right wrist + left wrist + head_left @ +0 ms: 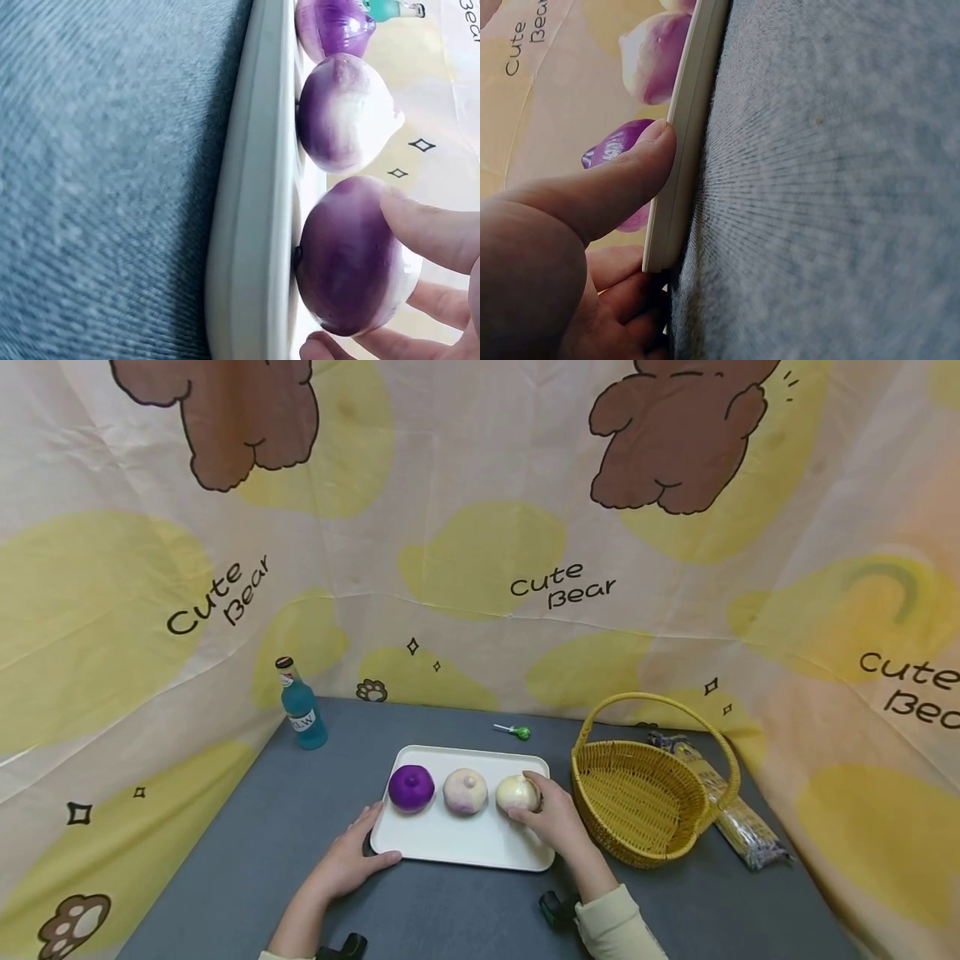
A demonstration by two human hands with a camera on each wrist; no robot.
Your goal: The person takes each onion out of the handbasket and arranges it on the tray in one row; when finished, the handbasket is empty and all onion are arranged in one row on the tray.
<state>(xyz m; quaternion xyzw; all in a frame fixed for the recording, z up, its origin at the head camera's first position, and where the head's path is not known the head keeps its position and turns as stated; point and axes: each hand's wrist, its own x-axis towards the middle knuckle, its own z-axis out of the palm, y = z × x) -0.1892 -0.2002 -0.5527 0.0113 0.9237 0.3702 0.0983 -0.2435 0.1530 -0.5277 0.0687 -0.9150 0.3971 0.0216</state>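
Observation:
A white rectangular tray [465, 847] carries three round bulbs in a row. On its left sits a deep purple onion [411, 788]; a pale onion with purple patches [465, 792] is in the middle. At the right end, my right hand [553, 814] holds a whitish onion [516, 794], its thumb and fingers around the sides. That onion's purple underside shows in the right wrist view, close to the tray surface; contact is unclear. My left hand [348, 857] grips the tray's front left corner, thumb [649, 161] on the front rim and fingers along the left side.
A yellow wicker basket [637, 852] with a tall handle stands right of the tray. Behind it lies a long clear package [750, 831]. A green lollipop [521, 732] lies beyond the tray, and a blue bottle [303, 714] stands at the back left.

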